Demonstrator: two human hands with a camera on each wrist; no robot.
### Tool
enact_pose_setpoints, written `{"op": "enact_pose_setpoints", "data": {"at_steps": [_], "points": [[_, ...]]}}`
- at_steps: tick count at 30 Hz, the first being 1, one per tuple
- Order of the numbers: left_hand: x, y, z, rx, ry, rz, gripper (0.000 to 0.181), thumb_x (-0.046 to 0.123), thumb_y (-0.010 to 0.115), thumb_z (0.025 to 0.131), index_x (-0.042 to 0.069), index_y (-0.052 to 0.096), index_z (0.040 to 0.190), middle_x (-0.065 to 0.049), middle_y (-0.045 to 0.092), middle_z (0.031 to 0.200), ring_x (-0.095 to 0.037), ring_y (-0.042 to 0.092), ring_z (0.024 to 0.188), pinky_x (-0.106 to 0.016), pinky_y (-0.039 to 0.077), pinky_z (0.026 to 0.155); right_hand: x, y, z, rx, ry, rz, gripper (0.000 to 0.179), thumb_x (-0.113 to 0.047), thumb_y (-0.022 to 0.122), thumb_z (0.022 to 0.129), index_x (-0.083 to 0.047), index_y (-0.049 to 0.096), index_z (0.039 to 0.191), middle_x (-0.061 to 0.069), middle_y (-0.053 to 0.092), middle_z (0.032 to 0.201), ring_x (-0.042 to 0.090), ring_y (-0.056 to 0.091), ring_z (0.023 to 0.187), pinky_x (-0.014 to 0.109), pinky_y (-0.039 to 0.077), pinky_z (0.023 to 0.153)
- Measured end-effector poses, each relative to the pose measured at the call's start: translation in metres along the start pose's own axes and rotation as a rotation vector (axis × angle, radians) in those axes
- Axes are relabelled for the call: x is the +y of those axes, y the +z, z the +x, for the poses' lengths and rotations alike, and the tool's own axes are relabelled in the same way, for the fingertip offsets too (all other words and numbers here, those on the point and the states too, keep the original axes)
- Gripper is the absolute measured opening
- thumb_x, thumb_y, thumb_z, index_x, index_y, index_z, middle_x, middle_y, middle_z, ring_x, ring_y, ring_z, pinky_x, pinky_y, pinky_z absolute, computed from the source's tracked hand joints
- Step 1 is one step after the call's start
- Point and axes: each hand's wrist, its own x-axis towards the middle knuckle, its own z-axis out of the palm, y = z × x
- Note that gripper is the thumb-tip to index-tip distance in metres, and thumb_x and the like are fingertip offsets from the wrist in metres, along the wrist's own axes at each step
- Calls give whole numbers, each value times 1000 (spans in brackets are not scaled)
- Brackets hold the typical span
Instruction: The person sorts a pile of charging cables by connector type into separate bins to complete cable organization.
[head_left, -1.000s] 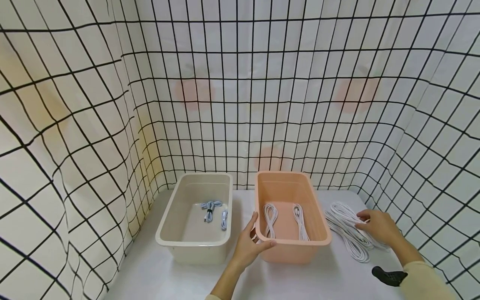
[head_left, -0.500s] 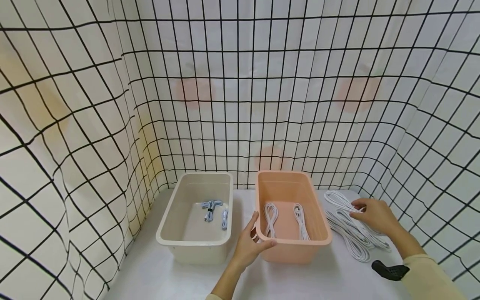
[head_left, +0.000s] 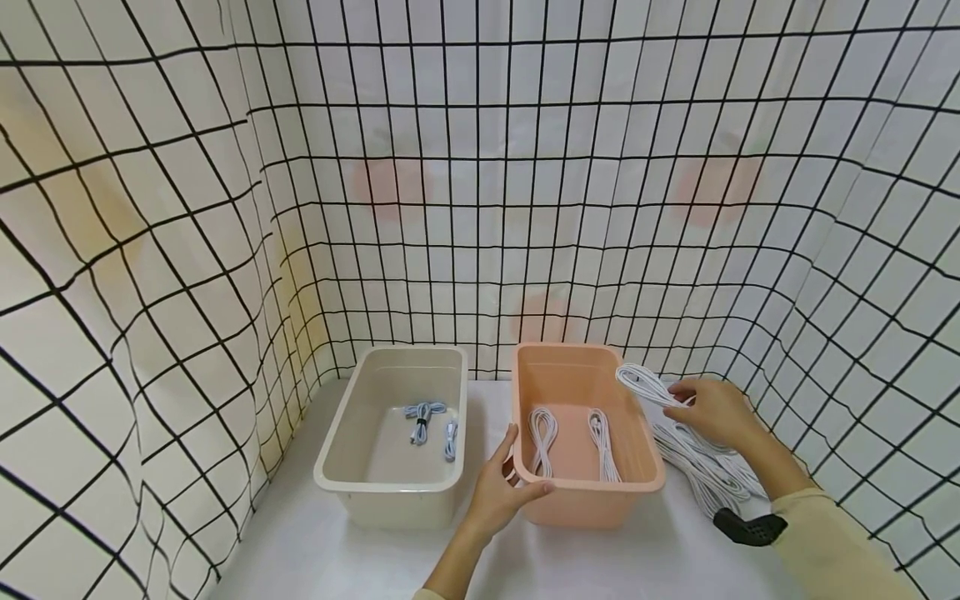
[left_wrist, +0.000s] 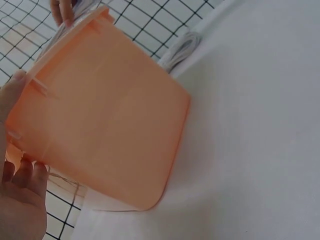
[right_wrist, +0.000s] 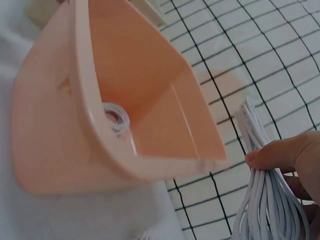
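Note:
My right hand (head_left: 713, 410) pinches a looped bundle of white cable (right_wrist: 265, 195) between thumb and fingers. The bundle's far loop hangs over the right rim of the peach plastic bin (head_left: 570, 504). My left hand (head_left: 497, 493) holds that bin at its near left corner, thumb along the front rim and fingers on the left side. Inside the bin lie two white cable bundles, one on the left (head_left: 543, 440) and one on the right (head_left: 603, 445). More white cables (head_left: 701, 467) lie in a pile on the table beneath my right forearm.
A cream bin (head_left: 397, 508) stands left of the peach one, holding a blue-grey cable tied in black (head_left: 422, 421) and a smaller bundle (head_left: 451, 440). Black wire grid (head_left: 480, 250) rises at the back and both sides. A dark wrist strap (head_left: 750, 528) sits by my right sleeve.
My right hand has lifted a white cable bundle off the pile and carried it left to the peach bin's right rim. The left hand stays on the bin's corner.

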Motion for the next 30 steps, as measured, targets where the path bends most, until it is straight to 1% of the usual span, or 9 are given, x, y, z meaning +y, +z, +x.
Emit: {"op": "enact_pose_setpoints", "data": {"at_steps": [4, 10, 15, 18, 20, 23, 25, 29, 30], "points": [[1, -1, -1, -11, 4, -5, 109, 17, 91, 81, 12, 22, 166, -12, 21, 169, -36, 41, 143, -36, 43, 109, -18, 5, 10, -3, 8, 14, 41, -22, 80, 88, 8, 73, 115, 12, 73, 96, 33, 69, 88, 51, 56, 74], [2, 0, -1, -7, 10, -19, 109, 17, 91, 82, 11, 23, 165, -12, 21, 169, -37, 40, 144, -37, 42, 109, -38, 14, 24, 18, -5, -13, 37, -20, 81, 86, 7, 74, 110, 10, 72, 90, 28, 65, 82, 48, 53, 71], [2, -1, 0, -9, 5, -23, 108, 17, 92, 81, 11, 23, 165, -11, 20, 169, -36, 41, 143, -39, 42, 109, -53, 20, 36, -3, 48, -11, 37, -21, 80, 86, 7, 75, 109, 9, 70, 88, 26, 62, 79, 44, 50, 68], [2, -3, 0, -9, 11, -20, 108, 18, 91, 82, 11, 23, 165, -12, 20, 169, -36, 41, 144, -41, 42, 109, -60, 25, 45, -15, 84, 41, 43, -25, 79, 90, 9, 72, 116, 16, 73, 98, 32, 66, 87, 47, 54, 73], [2, -3, 0, -12, 11, -21, 108, 20, 91, 82, 11, 23, 165, -12, 21, 169, -36, 40, 144, -39, 42, 109, -64, 28, 50, -25, 104, 124, 50, -29, 76, 95, 10, 68, 125, 22, 71, 111, 38, 67, 98, 51, 56, 80], [2, -4, 0, -17, 12, -20, 109, 22, 91, 82, 9, 22, 165, -13, 21, 169, -37, 41, 144, -40, 43, 109, -66, 32, 54, -40, 114, 229, 57, -36, 70, 100, 9, 62, 135, 27, 66, 126, 45, 61, 114, 56, 54, 90], [1, -3, 0, -22, 5, -22, 109, 22, 91, 82, 9, 22, 165, -13, 21, 169, -37, 41, 144, -41, 43, 109, -65, 34, 53, -52, 123, 273, 58, -38, 68, 101, 7, 61, 137, 27, 65, 128, 46, 59, 118, 58, 53, 92], [1, -1, 0, -10, 5, -16, 108, 19, 91, 82, 11, 23, 165, -13, 21, 169, -39, 40, 143, -43, 42, 110, -57, 36, 47, -48, 114, 251, 55, -38, 69, 100, 5, 63, 135, 24, 67, 123, 46, 58, 118, 58, 52, 91], [1, 0, 0, -5, 0, -11, 108, 19, 92, 82, 12, 24, 165, -12, 22, 169, -38, 41, 143, -41, 42, 110, -56, 37, 46, -46, 112, 244, 54, -37, 70, 100, 5, 63, 134, 23, 68, 122, 46, 59, 117, 58, 53, 91]]}}
